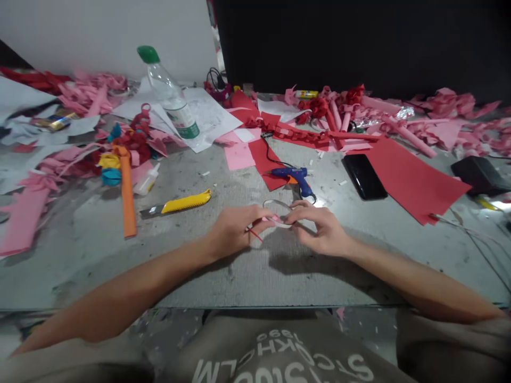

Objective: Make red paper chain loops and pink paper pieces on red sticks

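My left hand and my right hand meet over the middle of the grey table. Both pinch a small pink paper strip between their fingertips. A thin looped strip curves up just behind it. A thin red piece sticks out under my left fingers. A blue glue gun lies just beyond my hands, on a red sheet.
A yellow box cutter and an orange paper roll lie to the left. A plastic bottle stands at the back left. A black phone and a large red sheet lie right. Pink and red paper scraps crowd the back.
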`<state>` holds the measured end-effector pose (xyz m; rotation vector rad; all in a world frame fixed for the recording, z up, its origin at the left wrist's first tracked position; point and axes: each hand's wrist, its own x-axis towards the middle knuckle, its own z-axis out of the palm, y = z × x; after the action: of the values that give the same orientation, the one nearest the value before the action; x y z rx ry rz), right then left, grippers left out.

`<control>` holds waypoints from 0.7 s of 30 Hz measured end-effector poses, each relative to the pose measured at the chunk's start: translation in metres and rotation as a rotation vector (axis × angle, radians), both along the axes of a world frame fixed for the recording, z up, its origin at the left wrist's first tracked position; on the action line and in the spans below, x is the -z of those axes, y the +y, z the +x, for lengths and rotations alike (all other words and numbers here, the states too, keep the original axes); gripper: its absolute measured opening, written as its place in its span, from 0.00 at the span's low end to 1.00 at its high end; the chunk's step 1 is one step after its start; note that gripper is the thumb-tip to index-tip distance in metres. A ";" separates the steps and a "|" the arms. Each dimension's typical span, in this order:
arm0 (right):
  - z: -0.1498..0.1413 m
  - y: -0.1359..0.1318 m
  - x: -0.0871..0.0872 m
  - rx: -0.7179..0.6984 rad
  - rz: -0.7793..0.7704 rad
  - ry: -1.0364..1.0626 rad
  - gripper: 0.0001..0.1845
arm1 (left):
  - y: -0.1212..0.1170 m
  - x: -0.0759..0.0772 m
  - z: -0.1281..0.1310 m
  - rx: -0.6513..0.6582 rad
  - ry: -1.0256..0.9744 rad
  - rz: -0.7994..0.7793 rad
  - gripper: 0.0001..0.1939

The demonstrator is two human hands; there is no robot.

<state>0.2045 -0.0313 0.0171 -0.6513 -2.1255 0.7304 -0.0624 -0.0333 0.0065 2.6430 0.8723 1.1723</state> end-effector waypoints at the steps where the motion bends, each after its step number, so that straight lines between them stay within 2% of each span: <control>1: 0.001 0.001 0.005 -0.020 0.037 -0.018 0.13 | 0.001 0.002 -0.002 0.011 0.032 0.043 0.08; 5: 0.008 0.000 0.015 -0.055 0.246 -0.120 0.21 | 0.002 0.004 -0.004 0.083 0.147 0.235 0.07; 9: 0.012 -0.002 0.014 -0.054 0.349 -0.224 0.23 | 0.002 0.008 -0.004 0.088 0.145 0.212 0.05; 16: 0.008 -0.003 0.018 -0.034 0.260 -0.227 0.15 | 0.000 0.014 -0.007 0.053 0.186 -0.035 0.07; 21: 0.008 -0.004 0.015 -0.043 0.138 -0.184 0.19 | 0.000 0.012 -0.005 0.023 0.221 -0.173 0.13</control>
<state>0.2125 -0.0354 0.0017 -0.6203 -2.3408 0.5587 -0.0678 -0.0333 -0.0053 2.6644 0.9292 0.7697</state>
